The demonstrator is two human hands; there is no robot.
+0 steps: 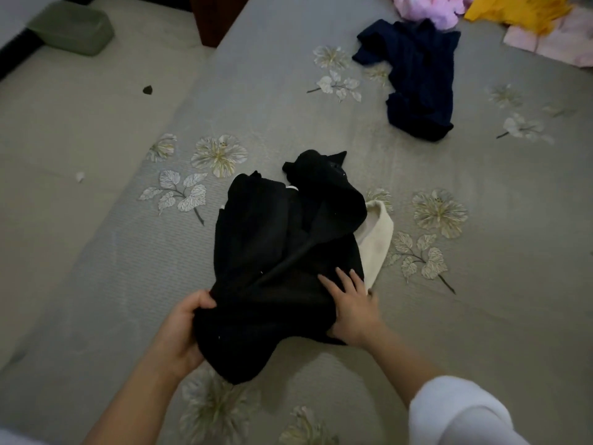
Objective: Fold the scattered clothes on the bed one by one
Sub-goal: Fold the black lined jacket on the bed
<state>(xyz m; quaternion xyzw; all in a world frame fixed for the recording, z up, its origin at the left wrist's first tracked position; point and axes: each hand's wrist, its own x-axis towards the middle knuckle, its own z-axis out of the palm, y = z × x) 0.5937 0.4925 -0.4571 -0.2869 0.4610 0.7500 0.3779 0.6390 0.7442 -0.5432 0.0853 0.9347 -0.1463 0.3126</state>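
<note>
Because the thick, fleecy black garment (282, 252) is soft and limp, I judge that it is of middle weight, not slippery and not fragile, but it will sag and lose its shape if it is lifted by one point only. It lies crumpled in the middle of the grey-green flowered bed (128, 284), close to the near edge. A cream fabric part (377, 239) shows from under its right side; I cannot tell if this is a lining or a separate piece.

The left hand (184, 326) has its fingers curled round the near left corner of the cloth and grips a bunch of it. The right hand (353, 306) lies flat on the right part with straight, spread fingers; it presses and holds nothing.

Better places to take hold would be two corners of the hem or the two shoulders, so that the fabric hangs even.

The left edge of the bed is rather near, so cloth could slip over it. To the right there is bare sheet. The crumpled navy blue garment (417, 78) lies well apart toward the far edge, and the pink clothes (426, 8) and yellow cloth (519, 11) are at the far right corner
</note>
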